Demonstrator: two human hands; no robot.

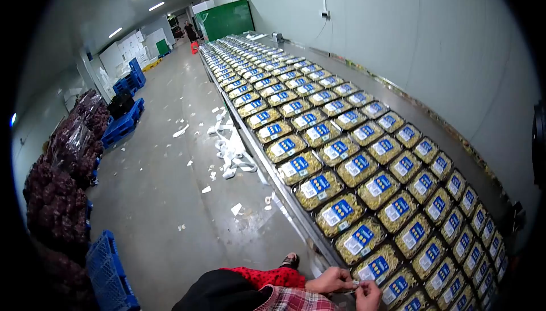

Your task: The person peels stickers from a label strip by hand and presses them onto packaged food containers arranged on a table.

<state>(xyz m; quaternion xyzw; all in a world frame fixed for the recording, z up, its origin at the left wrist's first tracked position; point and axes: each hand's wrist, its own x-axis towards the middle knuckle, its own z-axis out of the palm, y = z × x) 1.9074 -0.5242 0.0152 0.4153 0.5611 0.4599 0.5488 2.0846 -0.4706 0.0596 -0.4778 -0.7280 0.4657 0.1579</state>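
Note:
Both of my hands are close together at the bottom, beside the near edge of the long table. My left hand has its fingers pinched around a small whitish thing, too small to make out. My right hand is closed at the same small thing, its fingertips almost touching the left ones. Around them lie rows of black trays under clear film, filled with pale sprout-like food and bearing blue and white labels. The nearest trays sit just beyond my fingers.
White paper strips and scraps litter the floor left of the table. Blue pallets and stacked dark red net sacks stand along the left. A green panel and a person are at the far end.

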